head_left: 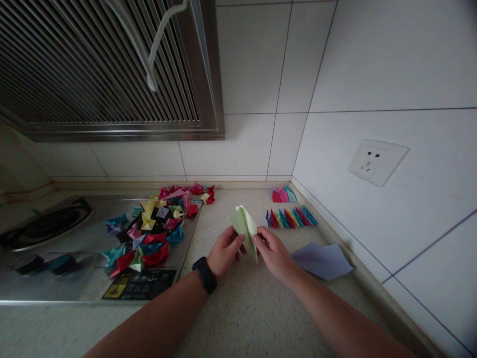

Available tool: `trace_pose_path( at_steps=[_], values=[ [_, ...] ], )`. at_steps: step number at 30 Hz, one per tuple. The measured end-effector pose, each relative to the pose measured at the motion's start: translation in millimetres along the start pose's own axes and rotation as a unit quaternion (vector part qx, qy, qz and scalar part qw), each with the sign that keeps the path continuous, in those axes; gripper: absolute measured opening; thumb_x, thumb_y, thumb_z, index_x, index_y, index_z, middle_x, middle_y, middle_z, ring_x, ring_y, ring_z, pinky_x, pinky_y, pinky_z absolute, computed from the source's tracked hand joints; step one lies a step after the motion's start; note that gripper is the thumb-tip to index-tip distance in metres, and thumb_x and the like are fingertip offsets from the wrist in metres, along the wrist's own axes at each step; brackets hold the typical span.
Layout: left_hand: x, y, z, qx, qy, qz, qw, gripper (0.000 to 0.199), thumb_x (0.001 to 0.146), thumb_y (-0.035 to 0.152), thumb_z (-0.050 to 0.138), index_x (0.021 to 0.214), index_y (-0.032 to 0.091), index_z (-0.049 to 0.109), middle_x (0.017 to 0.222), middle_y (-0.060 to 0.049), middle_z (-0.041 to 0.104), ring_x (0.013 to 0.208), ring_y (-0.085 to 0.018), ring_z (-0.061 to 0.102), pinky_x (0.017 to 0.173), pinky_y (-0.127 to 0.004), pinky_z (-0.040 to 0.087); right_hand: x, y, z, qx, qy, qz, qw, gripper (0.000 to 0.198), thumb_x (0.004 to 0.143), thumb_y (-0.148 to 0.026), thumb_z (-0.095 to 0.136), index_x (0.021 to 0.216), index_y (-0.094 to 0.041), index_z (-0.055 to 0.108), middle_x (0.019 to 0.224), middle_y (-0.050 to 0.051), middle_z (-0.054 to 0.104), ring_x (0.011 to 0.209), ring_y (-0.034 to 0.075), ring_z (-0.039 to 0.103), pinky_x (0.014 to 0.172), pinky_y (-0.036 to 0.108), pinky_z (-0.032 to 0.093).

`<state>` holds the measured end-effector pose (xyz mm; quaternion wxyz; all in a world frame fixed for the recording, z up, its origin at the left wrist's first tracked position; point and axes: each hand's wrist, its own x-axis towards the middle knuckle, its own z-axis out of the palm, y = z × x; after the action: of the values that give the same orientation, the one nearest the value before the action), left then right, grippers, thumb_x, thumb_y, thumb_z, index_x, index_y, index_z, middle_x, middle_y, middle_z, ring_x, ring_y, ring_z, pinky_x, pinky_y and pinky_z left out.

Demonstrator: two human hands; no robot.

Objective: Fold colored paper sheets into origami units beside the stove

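Note:
A pale green folded paper [244, 223] stands upright between my two hands above the countertop, with a crease down its middle and a narrow pointed lower end. My left hand [225, 248] pinches its left edge between thumb and fingers. On the opposite edge, my right hand [274, 251] is closed with the thumb in front. The fingertips behind the paper are partly hidden. To the right of my right hand lies a lilac sheet of paper [324, 261], slightly creased, partly behind the forearm.
Colourful folded paper pieces [156, 228] are heaped over the gas stove [85, 286] at left. A row of folded papers [292, 218] and a smaller group [283, 194] stand near the right corner. A range hood [126, 132] overhangs the stove; a socket [377, 161] is on the wall.

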<state>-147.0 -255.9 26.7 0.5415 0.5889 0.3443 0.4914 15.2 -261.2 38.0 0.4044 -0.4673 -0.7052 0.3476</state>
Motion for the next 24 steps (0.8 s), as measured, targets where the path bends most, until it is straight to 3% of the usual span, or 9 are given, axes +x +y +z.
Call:
trace_pose_path(
  at_steps=[6, 11, 16, 20, 24],
  values=[
    [4, -6, -1, 0.051, 0.024, -0.012, 0.998, 0.039, 0.077, 0.035, 0.065, 0.105, 0.01, 0.054, 0.09, -0.009, 0.06, 0.069, -0.013, 0.058, 0.053, -0.024, 0.05, 1, 3, 5, -0.026, 0.042, -0.003, 0.999, 0.022, 0.084, -0.032, 0.051, 0.095, -0.014, 0.055, 0.082, 0.003, 0.059, 0.068, 0.006, 0.054, 0.061, 0.014, 0.043],
    [6, -3, -2, -0.023, 0.023, -0.011, 0.999, 0.033, 0.079, 0.032, 0.064, 0.101, 0.009, 0.059, 0.094, -0.011, 0.063, 0.077, -0.015, 0.06, 0.067, -0.027, 0.051, 2, 5, 5, 0.029, 0.015, -0.011, 0.999, 0.028, 0.085, -0.036, 0.051, 0.101, -0.014, 0.055, 0.09, 0.005, 0.06, 0.077, 0.007, 0.058, 0.067, 0.015, 0.048],
    [5, -2, -4, -0.058, 0.036, -0.012, 0.998, 0.027, 0.077, 0.032, 0.066, 0.092, 0.011, 0.058, 0.088, -0.008, 0.063, 0.077, -0.016, 0.06, 0.068, -0.028, 0.05, -1, -5, 3, -0.013, 0.002, -0.086, 0.996, 0.026, 0.083, -0.029, 0.054, 0.106, -0.016, 0.057, 0.101, 0.005, 0.058, 0.081, 0.006, 0.056, 0.073, 0.016, 0.049],
    [4, 0, -4, -0.05, 0.036, 0.004, 0.998, 0.023, 0.075, 0.027, 0.068, 0.09, 0.011, 0.059, 0.085, -0.006, 0.063, 0.074, -0.014, 0.059, 0.066, -0.025, 0.048, -2, -8, 0, -0.042, 0.009, -0.132, 0.99, 0.02, 0.086, -0.022, 0.048, 0.102, -0.016, 0.059, 0.098, 0.004, 0.058, 0.083, 0.005, 0.055, 0.08, 0.018, 0.048],
    [3, 0, -3, -0.08, 0.007, 0.009, 0.997, 0.023, 0.076, 0.025, 0.067, 0.093, 0.011, 0.061, 0.092, -0.008, 0.064, 0.083, -0.017, 0.06, 0.077, -0.03, 0.049, -3, -10, -3, -0.075, 0.014, -0.167, 0.983, 0.024, 0.085, -0.018, 0.047, 0.104, -0.017, 0.06, 0.1, 0.005, 0.057, 0.09, 0.007, 0.055, 0.082, 0.02, 0.048]
  ],
)
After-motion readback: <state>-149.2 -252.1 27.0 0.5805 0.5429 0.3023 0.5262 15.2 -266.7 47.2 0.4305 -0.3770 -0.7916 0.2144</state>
